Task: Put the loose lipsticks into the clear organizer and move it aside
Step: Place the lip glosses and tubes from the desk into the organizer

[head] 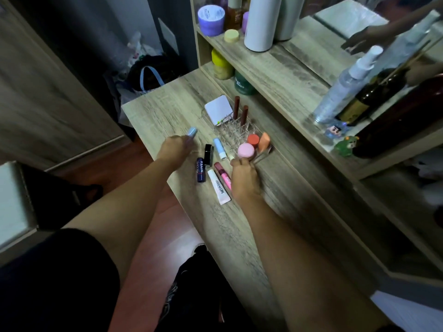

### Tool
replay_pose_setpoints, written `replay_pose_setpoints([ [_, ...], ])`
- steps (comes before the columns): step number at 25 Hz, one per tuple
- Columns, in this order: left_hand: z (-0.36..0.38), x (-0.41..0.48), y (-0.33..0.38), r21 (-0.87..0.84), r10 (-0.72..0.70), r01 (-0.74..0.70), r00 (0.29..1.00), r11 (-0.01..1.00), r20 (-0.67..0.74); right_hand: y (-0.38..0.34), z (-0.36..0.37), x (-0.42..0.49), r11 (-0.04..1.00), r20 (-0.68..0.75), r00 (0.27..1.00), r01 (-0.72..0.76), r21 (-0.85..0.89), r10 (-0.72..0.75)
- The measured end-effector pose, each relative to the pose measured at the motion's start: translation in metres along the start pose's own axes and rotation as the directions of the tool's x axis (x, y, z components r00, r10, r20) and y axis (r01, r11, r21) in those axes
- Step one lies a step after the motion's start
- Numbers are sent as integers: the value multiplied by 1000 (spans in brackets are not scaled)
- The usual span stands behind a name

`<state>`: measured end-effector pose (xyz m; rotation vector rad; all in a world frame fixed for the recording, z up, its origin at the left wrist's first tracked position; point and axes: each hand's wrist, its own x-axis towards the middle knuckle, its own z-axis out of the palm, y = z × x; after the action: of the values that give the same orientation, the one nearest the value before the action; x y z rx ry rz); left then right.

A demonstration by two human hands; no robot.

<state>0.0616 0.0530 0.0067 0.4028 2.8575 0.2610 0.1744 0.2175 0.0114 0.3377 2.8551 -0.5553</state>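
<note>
A clear organizer (230,130) stands on the wooden desk (167,109), holding two upright dark red lipsticks (240,111), a white square compact (218,110), a pink sponge (246,150) and orange sponges (259,140). My left hand (175,149) holds a light blue tube (192,132) just left of the organizer. My right hand (243,176) grips the organizer's near corner. Loose on the desk between my hands lie a navy Nivea stick (201,173), a black lipstick (207,154), a pale blue balm (220,148), a white lip tube (218,186) and a pink gloss (223,174).
A shelf unit (287,75) runs along the desk's right side with jars, a white tumbler (261,22), a spray bottle (345,87) and dark bottles (374,94). A mirror leans behind them. Bags lie on the floor past the desk's far end (146,73).
</note>
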Motion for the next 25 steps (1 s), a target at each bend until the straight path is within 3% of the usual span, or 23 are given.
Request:
replay_pose_setpoints([
  [3,10,4,-2,16,5,-4,999,1000,-50,4,7,4,997,-3,1000,10,-71,-10],
  [7,11,8,-2,-133,-71,52,987,990,-145,6,11,10,991,-15,1000,19,-130,-21],
  [16,2,10,-1,-228,-202,196,979,954,-5,6,16,11,983,-17,999,44,-181,-48],
  [18,-5,9,-1,-332,-247,236,969,913,8,6,10,9,991,-25,998,53,-122,-56],
  [21,-22,7,6,-517,-221,169,975,839,-39,2,-9,6,991,-141,988,70,112,-54],
  [25,-48,13,27,-703,-120,36,990,710,-70,0,-48,17,873,-377,915,63,484,143],
])
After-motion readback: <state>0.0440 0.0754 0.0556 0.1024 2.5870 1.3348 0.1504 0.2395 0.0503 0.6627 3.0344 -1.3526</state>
